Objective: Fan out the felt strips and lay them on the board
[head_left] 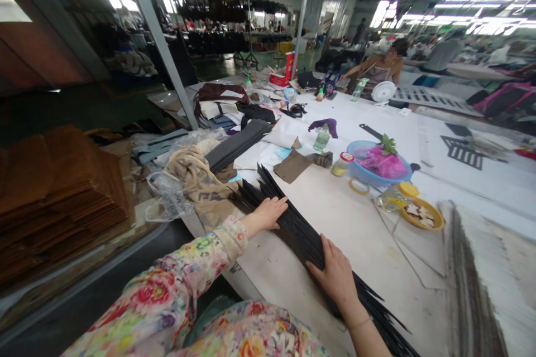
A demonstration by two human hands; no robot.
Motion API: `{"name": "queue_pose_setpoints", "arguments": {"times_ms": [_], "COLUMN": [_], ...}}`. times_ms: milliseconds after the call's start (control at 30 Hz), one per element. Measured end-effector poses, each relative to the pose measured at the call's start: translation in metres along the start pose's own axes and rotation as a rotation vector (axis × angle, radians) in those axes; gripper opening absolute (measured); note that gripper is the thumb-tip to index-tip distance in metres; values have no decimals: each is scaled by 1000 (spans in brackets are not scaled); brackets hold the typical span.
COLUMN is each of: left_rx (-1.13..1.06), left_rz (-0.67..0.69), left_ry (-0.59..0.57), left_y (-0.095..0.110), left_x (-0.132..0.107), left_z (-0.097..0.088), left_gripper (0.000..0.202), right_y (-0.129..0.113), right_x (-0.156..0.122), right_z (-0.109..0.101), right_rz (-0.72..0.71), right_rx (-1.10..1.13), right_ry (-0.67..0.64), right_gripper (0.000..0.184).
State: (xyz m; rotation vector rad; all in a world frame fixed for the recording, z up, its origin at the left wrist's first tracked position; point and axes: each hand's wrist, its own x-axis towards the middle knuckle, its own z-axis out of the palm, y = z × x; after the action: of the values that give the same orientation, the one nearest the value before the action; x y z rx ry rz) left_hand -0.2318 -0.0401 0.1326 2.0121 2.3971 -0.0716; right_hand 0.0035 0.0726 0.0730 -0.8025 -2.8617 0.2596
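Observation:
A long bundle of thin black strips (304, 231) lies slantwise across the pale table in front of me, its ends fanned out unevenly. My left hand (270, 213) rests over the far part of the bundle, its fingers curled around the strips. Nearer to me, my right hand (335, 273) grips the same bundle, thumb on the near side and fingers over the top. What the strips are made of I cannot tell. Just beyond them lies a brown fabric piece (293, 166).
Brown sheets (62, 178) are stacked at the left. Camouflage cloth (201, 184) and grey strips (238, 145) lie beyond my left hand. To the right are a blue basin (355, 170), a lidded jar (342, 164), a yellow bowl (439, 220) and layered fabric (464, 279). A person (383, 70) sits across the table.

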Motion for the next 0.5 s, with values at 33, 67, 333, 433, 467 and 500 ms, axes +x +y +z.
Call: {"name": "queue_pose_setpoints", "arguments": {"times_ms": [33,67,333,433,467,500], "left_rx": [-4,-6,-23,-23,-15,-5], "left_rz": [5,8,-13,-24,-36,-50], "left_ry": [-2,0,20,43,54,67], "left_y": [-1,-1,-2,1,3,6], "left_x": [1,1,-7,-9,-9,-9], "left_z": [0,1,5,4,5,7], "left_gripper": [64,66,66,70,72,72], "right_y": [0,-1,0,-1,-2,-4], "right_x": [0,0,0,0,0,0], "right_z": [-1,-1,3,3,3,3], "right_rz": [3,6,3,6,10,18], "right_rx": [-3,-5,-27,-36,-41,-48], "right_ry": [-3,-6,-12,-11,-16,-23], "right_gripper": [70,70,70,70,70,70]}}
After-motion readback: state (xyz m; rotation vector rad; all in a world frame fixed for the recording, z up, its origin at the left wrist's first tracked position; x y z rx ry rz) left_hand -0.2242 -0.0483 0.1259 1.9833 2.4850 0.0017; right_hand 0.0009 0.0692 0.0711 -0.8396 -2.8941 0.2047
